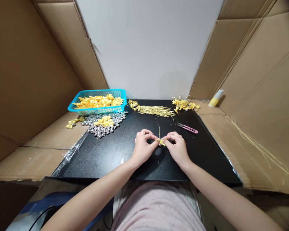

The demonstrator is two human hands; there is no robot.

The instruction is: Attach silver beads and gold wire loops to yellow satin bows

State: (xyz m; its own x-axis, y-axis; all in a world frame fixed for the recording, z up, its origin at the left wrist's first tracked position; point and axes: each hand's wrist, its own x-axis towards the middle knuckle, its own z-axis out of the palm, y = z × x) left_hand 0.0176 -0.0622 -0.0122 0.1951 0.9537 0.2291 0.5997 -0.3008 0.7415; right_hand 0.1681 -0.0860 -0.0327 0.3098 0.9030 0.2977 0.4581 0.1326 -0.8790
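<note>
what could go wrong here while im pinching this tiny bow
1. The bow is pinched only between the left hand and right hand; it could slip or come undone.
2. The silver beads lie loose at the left edge of the mat and might roll off.
3. The snips lie just past the right hand; a reach could catch them.

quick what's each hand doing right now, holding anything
Left hand: fingers pinched shut on the small yellow bow.
Right hand: fingers pinched shut on the same bow, from its other side.
</note>
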